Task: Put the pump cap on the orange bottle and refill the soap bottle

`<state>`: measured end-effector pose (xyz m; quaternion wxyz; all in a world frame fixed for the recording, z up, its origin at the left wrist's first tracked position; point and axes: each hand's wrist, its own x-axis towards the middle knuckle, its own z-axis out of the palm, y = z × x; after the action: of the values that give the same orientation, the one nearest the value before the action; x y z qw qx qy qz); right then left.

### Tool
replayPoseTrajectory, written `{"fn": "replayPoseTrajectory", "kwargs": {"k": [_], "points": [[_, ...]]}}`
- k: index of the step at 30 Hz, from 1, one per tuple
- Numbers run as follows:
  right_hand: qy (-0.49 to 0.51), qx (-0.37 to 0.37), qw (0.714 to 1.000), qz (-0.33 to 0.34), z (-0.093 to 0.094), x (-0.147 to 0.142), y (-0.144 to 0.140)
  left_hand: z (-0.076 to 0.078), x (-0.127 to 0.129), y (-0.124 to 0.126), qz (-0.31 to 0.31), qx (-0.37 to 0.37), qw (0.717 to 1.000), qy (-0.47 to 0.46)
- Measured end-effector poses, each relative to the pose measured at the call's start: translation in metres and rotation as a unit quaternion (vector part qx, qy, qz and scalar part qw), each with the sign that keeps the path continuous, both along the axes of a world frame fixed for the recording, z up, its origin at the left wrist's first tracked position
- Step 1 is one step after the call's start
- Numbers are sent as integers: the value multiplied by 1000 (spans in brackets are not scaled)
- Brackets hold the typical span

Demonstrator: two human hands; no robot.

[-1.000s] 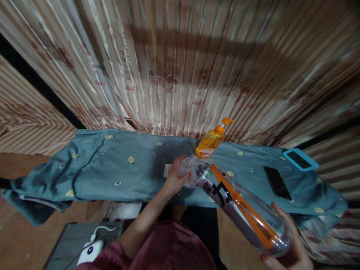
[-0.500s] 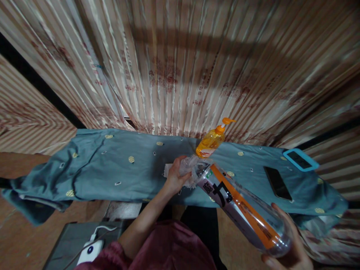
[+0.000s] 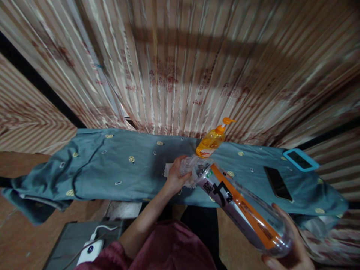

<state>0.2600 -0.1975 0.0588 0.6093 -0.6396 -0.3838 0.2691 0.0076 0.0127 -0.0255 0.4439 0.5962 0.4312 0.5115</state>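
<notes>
Holding a big clear plastic bottle (image 3: pixel 239 210) slantwise over the near edge of the desk (image 3: pixel 135 176), neck end up and away, base end low and close at the right. Right hand (image 3: pixel 289 247) cupped under and around the base, fingers curled up its side, so clamped on the bottle. Left hand (image 3: pixel 176 174) closed around the neck end, gripping a crumpled bit of clear plastic wrap (image 3: pixel 194 170) bunched over the top of the bottle; cannot tell whether a cap sits under it. Orange stripe and a label with large black characters running along the side of the bottle. Just beyond the neck, standing on the desk, an orange pump bottle (image 3: pixel 211 140) with liquid inside, tilted in the view, near the wrap but whether touching cannot be told. Under the left hand, a small white scrap of paper (image 3: pixel 168 169) lying flat on the desk. Covering the desk, a grey-blue cloth (image 3: pixel 107 168) with small yellow dots, drooping off the left end. Farther right on the cloth, well apart from both hands, a dark phone (image 3: pixel 277 183) lying face up, and past it a device in a light blue case (image 3: pixel 300 159). Striped curtain (image 3: pixel 180 67) hanging behind. Down at the lower left, a white charger (image 3: pixel 90 252) with a cable on a grey surface
</notes>
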Motion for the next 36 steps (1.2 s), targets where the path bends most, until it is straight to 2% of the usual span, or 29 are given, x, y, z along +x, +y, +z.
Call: {"fn": "replayPoseTrajectory", "kwargs": {"k": [8,12,13,18,22,27,31,36], "points": [[-39,-2,999,6,-11,14,-5,4,0,-1,3,0,1000,5],[-70,11,997,41,-17,23,-7,5,-1,-1,-2,-4,1000,0],[-73,11,996,52,-17,23,-6,5,-1,-1,-3,-2,1000,-1],[-11,4,1000,15,-7,8,-4,6,-1,-1,-1,2,1000,-4],[-26,2,999,18,-9,11,-4,6,0,-2,-2,-6,1000,-18],[-95,29,990,96,-16,24,-4,6,0,-1,-2,-3,1000,-10],[0,0,1000,11,-6,9,-2,9,-1,-2,-5,3,1000,0],[16,-9,1000,-1,2,-3,0,10,-1,-2,-3,-10,1000,-1]]}}
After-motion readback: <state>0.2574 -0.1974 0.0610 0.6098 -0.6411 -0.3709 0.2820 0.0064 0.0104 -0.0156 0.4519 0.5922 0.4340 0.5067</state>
